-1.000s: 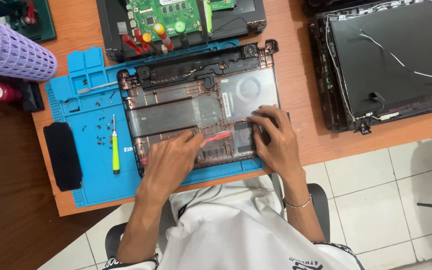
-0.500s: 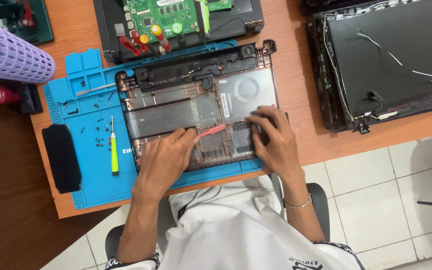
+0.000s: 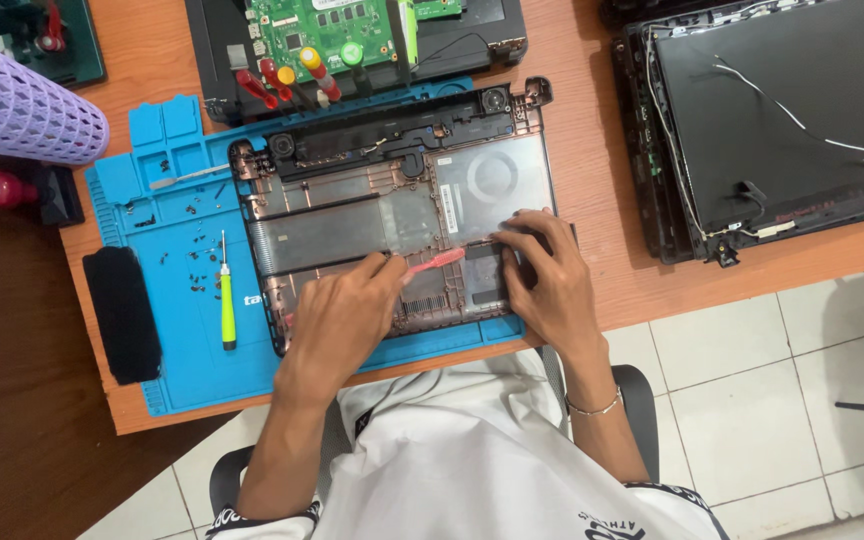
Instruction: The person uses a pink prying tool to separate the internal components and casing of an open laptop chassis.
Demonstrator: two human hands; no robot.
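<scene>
The slim red plastic pry tool [image 3: 434, 262] lies across the near right part of the open grey laptop base shell [image 3: 392, 225], pointing right. The left hand [image 3: 347, 312] pinches its handle end; the right hand [image 3: 542, 275], fingers spread flat, presses the shell just beyond its tip.

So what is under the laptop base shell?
A blue work mat lies under the laptop base shell, showing at its left and front edges. Whatever sits on the mat beneath the shell is covered.
</scene>
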